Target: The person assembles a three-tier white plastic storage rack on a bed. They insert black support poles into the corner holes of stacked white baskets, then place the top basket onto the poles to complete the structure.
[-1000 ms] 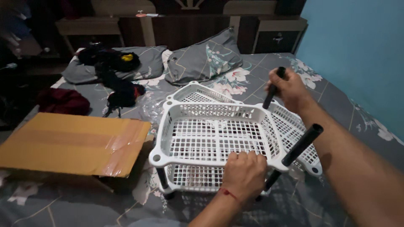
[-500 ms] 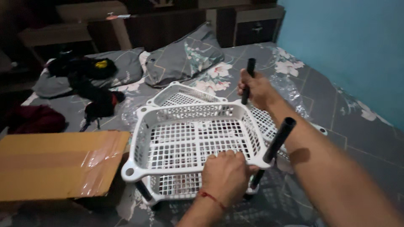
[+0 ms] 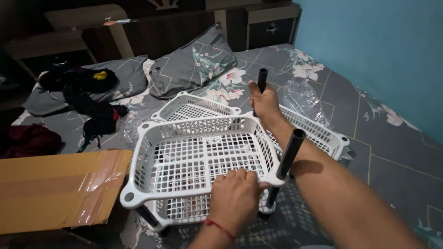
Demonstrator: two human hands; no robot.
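From the head camera, the left hand [image 3: 235, 198] lies palm down on the near rim of a white plastic basket [image 3: 161, 161], its fingers curled over the edge and gripping it, with a red thread around the wrist just behind. The basket sits on a grey flowered bedsheet [image 3: 387, 152], raised on short black legs that show under its near corners. Just right of the left hand, a black tube [image 3: 290, 153] stands tilted up out of the basket's near right corner socket, its open end pointing toward the camera. Further out, the right hand [image 3: 265, 105] is clenched around a second black tube [image 3: 261, 83] at the basket's far right corner, with the tube's top sticking out above the fist; the right forearm runs back across the lower right of the view, passing just beside the tilted tube. Beyond the gripped basket, past the left hand's fingertips, a second white basket [image 3: 194, 103] lies partly tucked under it, and a third white tray [image 3: 318, 133] lies under the right forearm. Well left of the left hand lies a taped cardboard box [image 3: 55, 184]. Beyond the right hand a grey pillow [image 3: 194, 64] leans against the headboard, and clear plastic wrap [image 3: 302, 99] lies just to its right.
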